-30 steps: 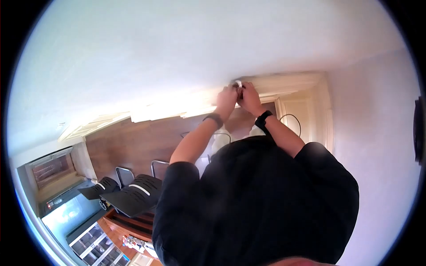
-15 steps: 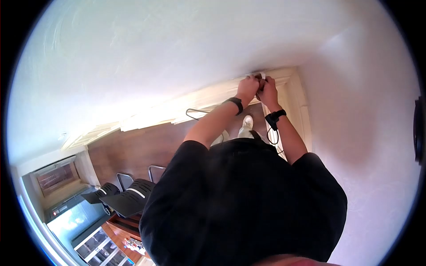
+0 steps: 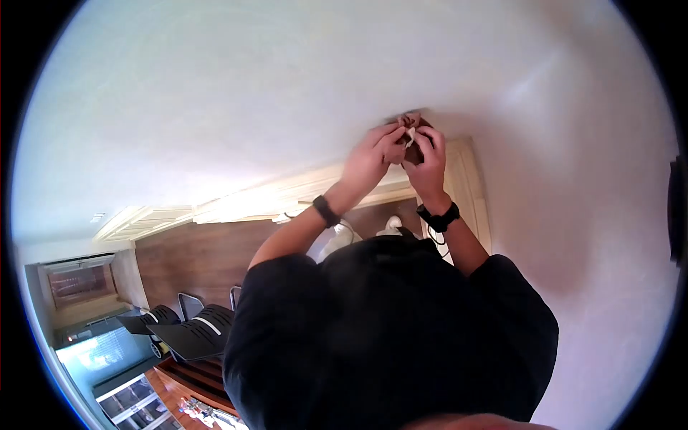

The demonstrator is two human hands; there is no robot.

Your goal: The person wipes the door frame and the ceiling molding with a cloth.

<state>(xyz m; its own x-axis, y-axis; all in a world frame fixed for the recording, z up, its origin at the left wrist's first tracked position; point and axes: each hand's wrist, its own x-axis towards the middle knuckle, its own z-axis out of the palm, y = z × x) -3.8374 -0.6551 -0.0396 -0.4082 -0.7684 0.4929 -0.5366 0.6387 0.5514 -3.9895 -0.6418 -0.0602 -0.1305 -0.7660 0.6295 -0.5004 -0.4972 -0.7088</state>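
Close to the wall, both hands are raised and gathered around a brown, crumpled-looking object with a small pale piece at its middle. My left hand is closed, its fingers pinching the left side of this object. On the opposite side, the bent fingers of my right hand grip it near the pale piece. Fingers cover much of the object, so its kind cannot be made out. A black band circles the left wrist, and a black strap with a dark device is on the right.
Below the hands runs a cream moulded ledge or trim along the wall. Brown flooring lies under my white shoes. Black chairs stand at the lower left beside a wooden table bearing small items.
Both hands have risen from the cream trim to in front of the wall, bringing the brown object up with them. More of it and its pale piece now shows. The view has shifted slightly.
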